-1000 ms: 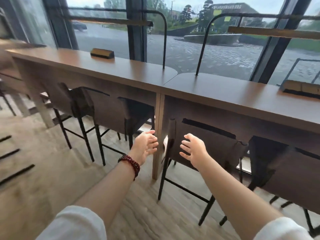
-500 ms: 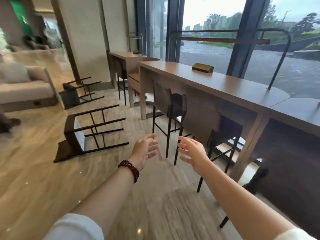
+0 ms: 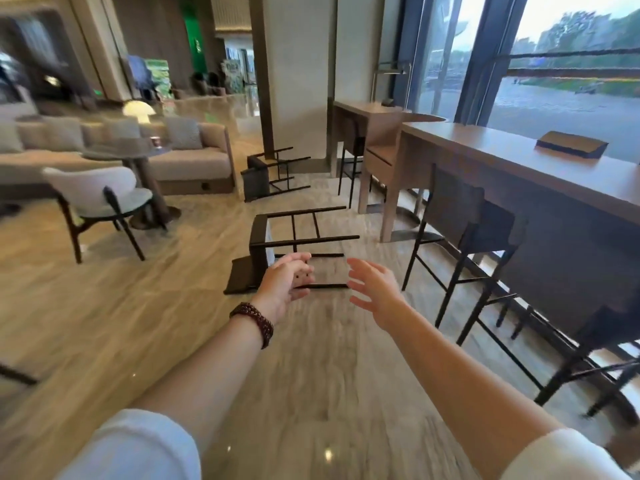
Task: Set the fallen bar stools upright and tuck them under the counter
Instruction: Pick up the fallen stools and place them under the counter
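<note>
A dark bar stool [image 3: 259, 249] lies on its side on the floor ahead, its black legs pointing right. A second fallen stool [image 3: 258, 177] lies farther back near the pillar. My left hand [image 3: 285, 284], with a bead bracelet on the wrist, and my right hand [image 3: 375, 289] are both raised in front of me with fingers spread, holding nothing and short of the near stool. The long wooden counter [image 3: 512, 161] runs along the window at the right, with upright stools [image 3: 471, 220] tucked under it.
A white armchair [image 3: 100, 195], a round side table [image 3: 131, 150] and a beige sofa [image 3: 194, 161] stand at the left. A pillar [image 3: 298, 74] rises behind the far stool. A small dark box [image 3: 571, 144] sits on the counter. Polished floor stretches between me and the stools.
My view has swung left, from facing the counter to looking along it, and the two fallen stools are now centred ahead. Both hands stay raised and empty.
</note>
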